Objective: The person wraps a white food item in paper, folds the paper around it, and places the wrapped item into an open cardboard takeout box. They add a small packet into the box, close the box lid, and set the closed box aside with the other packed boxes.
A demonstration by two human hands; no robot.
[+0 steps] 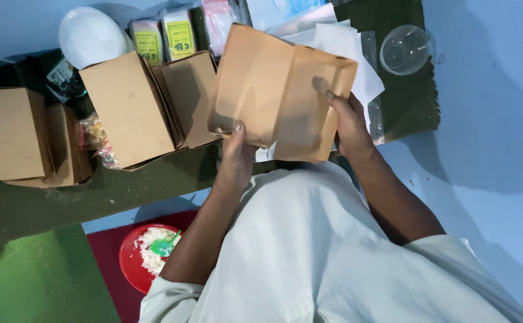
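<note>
Surroundings, from my left to my right:

- Closed brown cardboard box [11, 131] on the dark green table [94, 197], at the far left, with another carton just beside it.
- Two more brown cartons [127, 107] leaning together near the middle; crinkled clear packets [94, 134] are tucked between them and the left-hand boxes.
- White rounded lid [89, 36] behind the cartons, next to two small bags with yellow labels [164, 37].
- Sheets of white paper [345, 48] and clear plastic sleeves at the back, partly hidden by what I am holding.
- Clear plastic cup [406, 49], upright, on the table's right end, well apart from my hands.
- Red bowl [135, 258] on a dark red mat below the table edge, holding white crumbly stuff and a small green scoop [166, 245].

Item in hand — a flat, unfolded brown cardboard box blank [282, 90], held up above the table edge and in front of my chest, tilted, its creased panels facing me. It hides part of the paper stack behind it.

My left hand [236, 158] grips the blank's lower left edge — thumb pressed on the near face, the other fingers closed behind it, out of sight. My right hand [350, 128] clasps the right edge, fingertips [331, 96] curled over onto the near face. Both hands are closed on the cardboard, one on each side, with the blank spanning between them.
</note>
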